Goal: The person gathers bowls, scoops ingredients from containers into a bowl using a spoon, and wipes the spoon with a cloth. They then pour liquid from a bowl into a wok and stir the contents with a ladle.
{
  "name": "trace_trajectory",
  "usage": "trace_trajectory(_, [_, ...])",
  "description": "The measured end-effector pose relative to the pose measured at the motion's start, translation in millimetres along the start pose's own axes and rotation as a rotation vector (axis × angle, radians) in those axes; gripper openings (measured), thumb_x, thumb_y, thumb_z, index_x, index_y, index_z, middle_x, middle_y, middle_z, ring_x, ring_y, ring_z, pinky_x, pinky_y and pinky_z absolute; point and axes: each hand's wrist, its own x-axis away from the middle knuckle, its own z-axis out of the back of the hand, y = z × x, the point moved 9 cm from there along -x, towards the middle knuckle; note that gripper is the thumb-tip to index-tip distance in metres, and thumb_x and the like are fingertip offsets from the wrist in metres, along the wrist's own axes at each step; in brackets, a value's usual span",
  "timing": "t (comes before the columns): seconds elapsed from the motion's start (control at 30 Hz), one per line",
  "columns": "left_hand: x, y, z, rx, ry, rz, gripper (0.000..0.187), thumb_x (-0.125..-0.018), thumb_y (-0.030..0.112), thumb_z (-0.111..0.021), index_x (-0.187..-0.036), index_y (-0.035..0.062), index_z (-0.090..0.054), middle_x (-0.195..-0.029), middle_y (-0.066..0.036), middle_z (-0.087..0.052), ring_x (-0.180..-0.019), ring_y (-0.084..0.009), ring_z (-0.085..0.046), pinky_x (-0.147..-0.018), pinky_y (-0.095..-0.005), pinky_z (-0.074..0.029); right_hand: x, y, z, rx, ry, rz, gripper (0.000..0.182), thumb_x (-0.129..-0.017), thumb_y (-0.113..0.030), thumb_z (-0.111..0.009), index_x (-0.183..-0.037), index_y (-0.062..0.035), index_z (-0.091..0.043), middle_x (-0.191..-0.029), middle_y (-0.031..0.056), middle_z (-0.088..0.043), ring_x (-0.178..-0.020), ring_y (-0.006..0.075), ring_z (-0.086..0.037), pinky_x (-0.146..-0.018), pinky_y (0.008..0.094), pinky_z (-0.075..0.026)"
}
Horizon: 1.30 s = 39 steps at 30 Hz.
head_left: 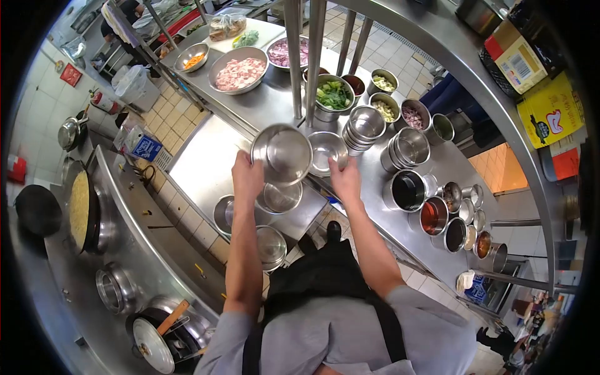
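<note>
Wok (95, 215) with pale yellow contents (79, 212) stands at the far left, on the steel range. Right of it, on the far part of the steel counter (262, 103), are a small bowl of orange pieces (192, 61) and a wider bowl of pink raw meat (239, 72). The left hand (248, 180) pinches the left rim of a shiny steel bowl (281, 154), thumb and fingers closed on its edge, with the bowl held up over other steel bowls (271, 245) nearer the body. Just right of it, the right hand (345, 181) grips the near right rim of a shallower steel bowl (327, 152) between thumb and fingers. Farther right stand a pot of chopped greens (333, 95), stacked steel pots (367, 122) and, nearer, a pot of dark liquid (408, 190) beside one of red sauce (434, 215)
</note>
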Motion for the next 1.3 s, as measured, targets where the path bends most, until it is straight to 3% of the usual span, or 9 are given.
trace_trajectory(0.1, [-28.0, -1.4, -32.7, 0.116, 0.061, 0.049, 0.019, -0.085, 0.007, -0.057, -0.097, -0.0071, -0.055, -0.085, -0.032, -0.067, -0.083, -0.0453, -0.069, -0.078, -0.0500, -0.052, 9.5, 93.5, -57.4, -0.259, -0.354, -0.521, 0.030, -0.094, -0.018, -0.062, -0.098, 0.0114, -0.060, -0.067, 0.0172, -0.063, -0.048, 0.0221, -0.061, -0.041, 0.0378, -0.047])
trace_trajectory(0.33, [-73.6, -88.3, -169.2, 0.099, -0.099, 0.019, 0.023, -0.084, 0.006, -0.062, -0.101, -0.0083, -0.056, -0.091, -0.034, -0.067, -0.086, -0.0432, -0.072, -0.074, -0.0500, -0.056, 52.8, 56.7, 24.6, -0.659, -0.414, -0.660, 0.018, -0.090, -0.006, -0.052, -0.100, 0.0060, -0.060, -0.067, 0.0103, -0.059, -0.039, 0.0170, -0.050, -0.032, 0.0325, -0.036])
trace_trajectory(0.4, [-48.7, -77.2, -179.3, 0.393, -0.283, 0.273, 0.032, -0.087, 0.017, -0.069, -0.105, -0.0078, -0.059, -0.086, -0.026, -0.067, -0.079, -0.0345, -0.072, -0.068, -0.0485, -0.058, 25.4, 45.5, 22.3, -0.594, -0.420, -0.573, 0.017, -0.089, -0.007, -0.052, -0.100, 0.0047, -0.060, -0.068, 0.0093, -0.059, -0.040, 0.0172, -0.050, -0.034, 0.0327, -0.036])
trace_trajectory(0.43, [-43.8, -81.5, -178.9, 0.410, -0.293, 0.301, 0.042, -0.090, 0.031, -0.070, -0.106, -0.0065, -0.061, -0.081, -0.018, -0.066, -0.074, -0.0286, -0.071, -0.063, -0.0452, -0.058, 8.2, 26.2, 21.0, -0.600, -0.411, -0.538, 0.016, -0.089, -0.008, -0.053, -0.098, 0.0046, -0.060, -0.068, 0.0097, -0.059, -0.041, 0.0177, -0.051, -0.035, 0.0332, -0.038])
trace_trajectory(0.63, [-21.7, -182.7, -29.1, 0.083, 0.053, 0.168, 0.039, -0.090, 0.031, -0.069, -0.103, -0.0052, -0.063, -0.091, -0.024, -0.070, -0.090, -0.0363, -0.070, -0.080, -0.0443, -0.054, -9.4, 24.0, -42.0, -0.779, -0.445, -0.643, 0.030, -0.104, -0.021, -0.053, -0.104, 0.0088, -0.057, -0.080, 0.0166, -0.068, -0.053, 0.0202, -0.066, -0.043, 0.0299, -0.050])
trace_trajectory(0.83, [144.6, -295.5, 104.4, -0.354, 0.328, 0.519, 0.032, -0.092, 0.025, -0.068, -0.094, -0.0051, -0.058, -0.083, -0.020, -0.067, -0.075, -0.0329, -0.069, -0.069, -0.0436, -0.054, 100.2, 18.1, -64.3, -0.228, -0.868, -0.318, 0.031, -0.097, -0.018, -0.061, -0.123, -0.0015, -0.060, -0.088, 0.0182, -0.073, -0.066, 0.0285, -0.072, -0.059, 0.0409, -0.057])
trace_trajectory(0.87, [156.8, -312.8, 93.2, -0.156, 0.290, 0.629, 0.033, -0.091, 0.026, -0.069, -0.096, -0.0046, -0.058, -0.084, -0.018, -0.067, -0.072, -0.0296, -0.068, -0.065, -0.0402, -0.054, 111.7, 16.5, -84.8, -0.147, -0.823, 0.069, 0.034, -0.093, -0.014, -0.061, -0.126, -0.0045, -0.061, -0.088, 0.0223, -0.072, -0.081, 0.0402, -0.071, -0.074, 0.0472, -0.056])
trace_trajectory(0.93, [176.3, -334.9, 58.7, 0.255, 0.217, 0.825, 0.036, -0.089, 0.028, -0.072, -0.101, -0.0037, -0.060, -0.086, -0.014, -0.066, -0.065, -0.0230, -0.068, -0.056, -0.0335, -0.054, 127.7, -19.5, -96.0, -0.091, -0.929, 0.103, 0.033, -0.092, -0.011, -0.060, -0.123, -0.0046, -0.064, -0.097, 0.0276, -0.071, -0.096, 0.0468, -0.067, -0.084, 0.0506, -0.053])
trace_trajectory(1.3, [136.8, -353.7, 15.7, 0.373, 0.178, 0.635, 0.017, -0.087, 0.008, -0.061, -0.094, -0.0035, -0.050, -0.075, -0.013, -0.062, -0.057, -0.0199, -0.065, -0.046, -0.0314, -0.051, 137.0, 26.2, -138.5, 0.087, -0.960, 0.219, 0.022, -0.088, -0.013, -0.065, -0.108, -0.0031, -0.065, -0.104, 0.0274, -0.067, -0.101, 0.0457, -0.064, -0.088, 0.0518, -0.051])
